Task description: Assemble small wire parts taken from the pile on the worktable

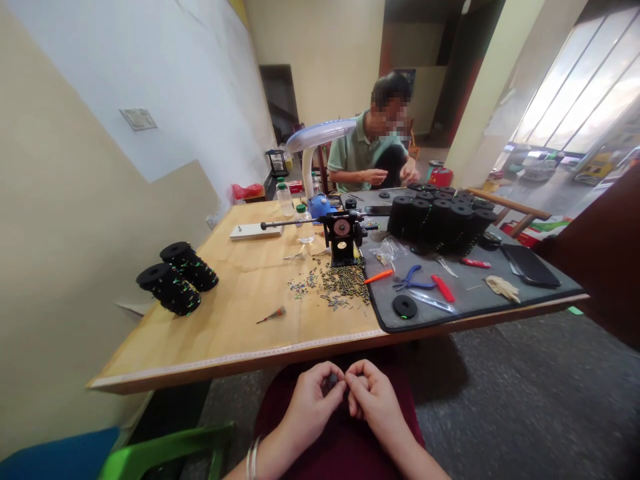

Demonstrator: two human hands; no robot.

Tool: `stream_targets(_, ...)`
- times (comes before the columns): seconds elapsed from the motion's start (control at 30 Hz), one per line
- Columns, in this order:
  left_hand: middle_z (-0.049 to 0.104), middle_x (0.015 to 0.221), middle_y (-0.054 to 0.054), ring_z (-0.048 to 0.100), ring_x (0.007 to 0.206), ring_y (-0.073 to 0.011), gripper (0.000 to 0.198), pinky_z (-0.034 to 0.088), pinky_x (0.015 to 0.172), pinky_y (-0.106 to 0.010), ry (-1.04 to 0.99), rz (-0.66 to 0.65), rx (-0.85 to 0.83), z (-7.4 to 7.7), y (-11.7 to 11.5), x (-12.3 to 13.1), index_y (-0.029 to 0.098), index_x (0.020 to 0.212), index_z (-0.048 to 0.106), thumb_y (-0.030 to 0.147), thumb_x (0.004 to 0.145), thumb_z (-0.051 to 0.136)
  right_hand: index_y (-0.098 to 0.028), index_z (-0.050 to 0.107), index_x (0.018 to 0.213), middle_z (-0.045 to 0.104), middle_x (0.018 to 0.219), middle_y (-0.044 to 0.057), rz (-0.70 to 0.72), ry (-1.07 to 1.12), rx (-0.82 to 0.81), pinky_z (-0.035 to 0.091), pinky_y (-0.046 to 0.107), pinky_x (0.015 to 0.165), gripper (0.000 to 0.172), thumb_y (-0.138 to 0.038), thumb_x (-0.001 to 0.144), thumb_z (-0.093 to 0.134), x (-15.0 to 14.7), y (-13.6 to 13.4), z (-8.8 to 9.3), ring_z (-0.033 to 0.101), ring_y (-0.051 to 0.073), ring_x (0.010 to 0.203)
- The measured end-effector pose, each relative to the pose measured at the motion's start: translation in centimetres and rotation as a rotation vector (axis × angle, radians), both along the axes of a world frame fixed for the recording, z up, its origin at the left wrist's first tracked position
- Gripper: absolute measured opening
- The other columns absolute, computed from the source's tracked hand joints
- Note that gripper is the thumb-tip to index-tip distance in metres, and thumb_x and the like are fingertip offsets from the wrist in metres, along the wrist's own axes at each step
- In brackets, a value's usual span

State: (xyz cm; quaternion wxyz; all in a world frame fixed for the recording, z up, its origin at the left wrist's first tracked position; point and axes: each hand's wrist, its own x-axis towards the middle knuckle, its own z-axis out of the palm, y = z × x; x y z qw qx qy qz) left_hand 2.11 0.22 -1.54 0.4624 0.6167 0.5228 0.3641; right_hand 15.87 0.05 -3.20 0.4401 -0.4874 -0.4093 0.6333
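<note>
My left hand (316, 399) and my right hand (371, 395) meet above my lap, just in front of the table's near edge. Thumb and fingertips are pinched together on both, and the fingertips of the two hands nearly touch. Whatever lies between them is too small or hidden to name. Beyond them on the wooden tabletop is a scatter of small dark and coloured pieces (345, 283). A small brush-like item with an orange-red end (271, 315) lies left of that scatter. On the grey mat, a flat black foam spool (405, 307) sits near the front edge.
A black hand-cranked device (343, 237) stands mid-table below a lamp (320, 137). Blue-handled pliers (415, 279) and a red-handled tool (442, 289) lie on the mat (480, 300). Black spools stand left (167, 288) and right (440, 217). A co-worker (373, 147) sits opposite.
</note>
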Motion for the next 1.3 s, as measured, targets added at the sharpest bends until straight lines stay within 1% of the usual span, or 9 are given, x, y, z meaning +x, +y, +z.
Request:
stream_targets(0.17,0.062,0.066,-0.001,0.053,0.061,-0.0133,0.013,0.041,0.058,-0.022,0.039,-0.001,0.039,0.2,0.2,0.0,0.015,0.072,0.063,0.026,0.079,0.059,-0.019,0.048,0.074,0.049,0.035,-0.009,0.007,-0.01,-0.045,0.02,0.017,0.033,0.042,-0.058,0.07,0.062,0.1,0.0,0.2,0.032,0.005,0.03)
stream_targets(0.33,0.062,0.068,-0.002,0.055,0.061,-0.0136,0.014,0.042,0.057,-0.022,0.009,0.031,0.027,0.1,0.1,-0.1,0.016,0.074,0.062,0.027,0.081,0.057,-0.017,0.049,0.091,0.053,0.039,-0.009,-0.01,0.003,-0.049,0.024,0.016,0.034,0.05,-0.059,0.069,0.063,0.3,-0.1,0.5,0.037,0.006,0.032)
stream_targets(0.4,0.062,0.068,-0.001,0.054,0.06,-0.0135,0.015,0.042,0.057,-0.022,-0.001,0.043,0.033,0.2,0.1,-0.1,0.016,0.075,0.062,0.029,0.081,0.057,-0.016,0.048,0.093,0.054,0.04,-0.008,-0.006,0.008,-0.045,0.025,0.016,0.034,0.052,-0.059,0.069,0.063,0.4,-0.1,0.4,0.039,0.006,0.032)
stream_targets(0.57,0.063,0.072,-0.003,0.056,0.064,-0.0151,0.017,0.043,0.059,-0.023,0.026,0.073,0.102,1.0,0.1,-0.2,0.016,0.076,0.063,0.031,0.081,0.057,-0.016,0.049,0.087,0.054,0.04,-0.008,0.015,0.009,-0.039,0.026,0.016,0.034,0.05,-0.06,0.068,0.064,0.3,-0.1,0.1,0.039,0.006,0.032)
stream_targets(0.7,0.062,0.071,-0.003,0.056,0.064,-0.0153,0.015,0.042,0.058,-0.023,0.055,0.074,0.137,1.4,0.0,-0.3,0.017,0.076,0.063,0.029,0.082,0.056,-0.017,0.051,0.081,0.055,0.04,-0.007,0.034,0.02,-0.023,0.026,0.016,0.035,0.046,-0.059,0.069,0.064,0.2,-0.1,0.1,0.038,0.006,0.031)
stream_targets(0.83,0.063,0.071,-0.002,0.056,0.065,-0.0157,0.013,0.042,0.059,-0.023,0.069,0.066,0.156,1.5,0.0,-0.4,0.018,0.075,0.063,0.027,0.082,0.057,-0.017,0.051,0.076,0.054,0.04,-0.007,0.047,0.037,-0.026,0.025,0.016,0.035,0.045,-0.06,0.069,0.064,0.2,-0.2,0.0,0.037,0.005,0.031)
stream_targets(1.03,0.064,0.071,-0.003,0.057,0.065,-0.0159,0.012,0.042,0.059,-0.023,0.088,0.033,0.169,1.7,0.0,-0.3,0.018,0.074,0.064,0.024,0.081,0.057,-0.017,0.051,0.083,0.054,0.04,-0.008,0.014,0.047,-0.013,0.026,0.015,0.035,0.046,-0.059,0.07,0.064,0.3,-0.1,0.1,0.037,0.005,0.031)
stream_targets(1.2,0.064,0.071,-0.003,0.057,0.065,-0.0157,0.013,0.042,0.059,-0.023,0.1,0.02,0.159,1.6,-0.1,-0.2,0.018,0.073,0.064,0.025,0.081,0.057,-0.018,0.051,0.074,0.053,0.039,-0.008,-0.003,0.045,-0.026,0.025,0.016,0.035,0.043,-0.059,0.07,0.064,0.4,-0.2,0.5,0.036,0.005,0.032)
stream_targets(1.3,0.063,0.07,-0.003,0.057,0.063,-0.0151,0.013,0.043,0.058,-0.023,0.054,0.016,0.112,1.2,-0.1,-0.1,0.017,0.072,0.063,0.026,0.081,0.057,-0.019,0.049,0.072,0.052,0.04,-0.008,-0.047,0.068,-0.057,0.023,0.016,0.035,0.043,-0.059,0.07,0.065,0.5,-0.2,0.7,0.036,0.005,0.033)
